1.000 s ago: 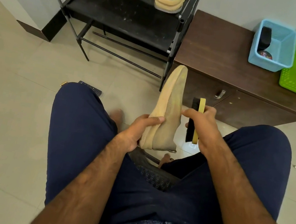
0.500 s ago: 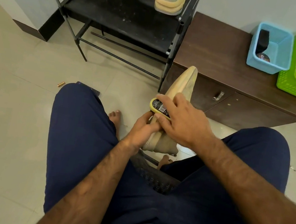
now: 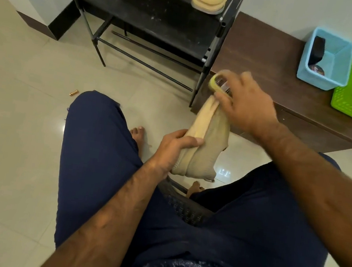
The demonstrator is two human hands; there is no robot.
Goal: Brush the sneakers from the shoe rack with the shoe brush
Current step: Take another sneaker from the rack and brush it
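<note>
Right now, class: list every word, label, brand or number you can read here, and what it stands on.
No text is readable.
Brush in the right hand: label on its back, blurred.
Tin in the blue basket: printed lid, too small to read.
Sneaker in the left hand: no text shows.

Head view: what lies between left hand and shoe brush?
Head view shows only the sneaker: left hand grips near its heel, shoe brush meets its toe.

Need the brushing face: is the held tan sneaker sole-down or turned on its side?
On its side: the tan knit sneaker shows its pale sole edge leftward, knit upper rightward; left hand grips it.
</note>
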